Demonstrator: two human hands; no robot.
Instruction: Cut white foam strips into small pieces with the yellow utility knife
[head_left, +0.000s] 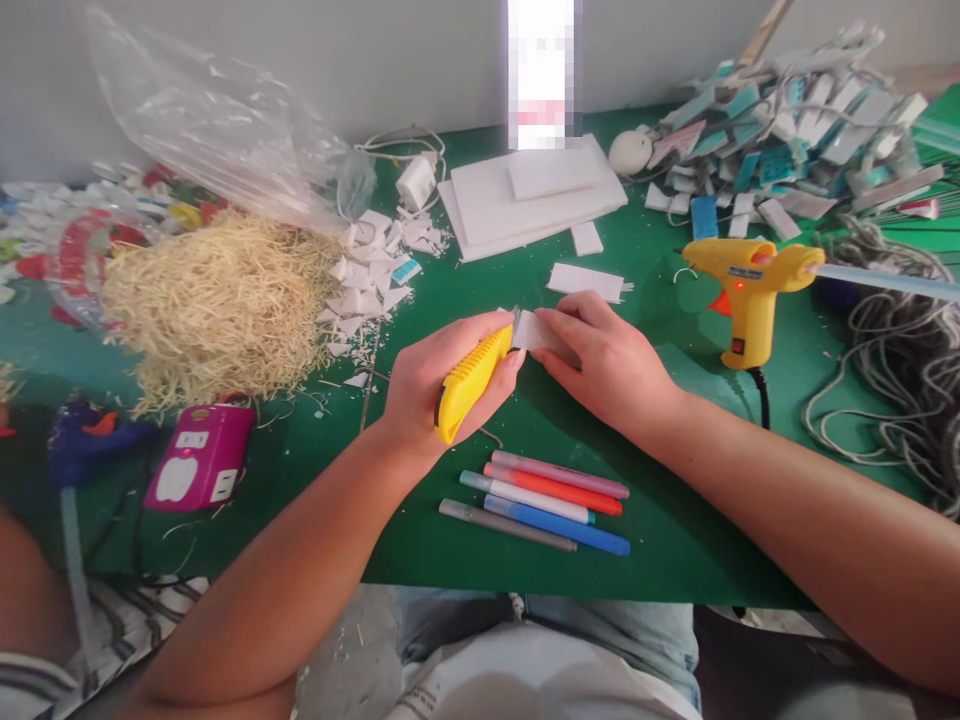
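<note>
My left hand [427, 375] is closed around a yellow utility knife [474, 385], its blade end pointing away from me. That end meets a small white foam board piece [534, 331], which the fingers of my right hand [611, 355] grip from the other side. Just beyond my right hand lies a white foam strip [587, 282] on the green table [420, 540]. Several markers sit side by side nearer to me, among them a red marker [555, 488] and a blue marker [559, 524]. My fingers partly cover the blade and the foam piece.
Larger white foam sheets [525, 205] lie at the back. On the right are a yellow glue gun [739, 290], tangled grey cord [862, 370] and a heap of offcuts [795, 130]. Straw [225, 300], white scraps [367, 285] and a magenta power socket [201, 456] occupy the left. A co-worker's arm [30, 580] shows at lower left.
</note>
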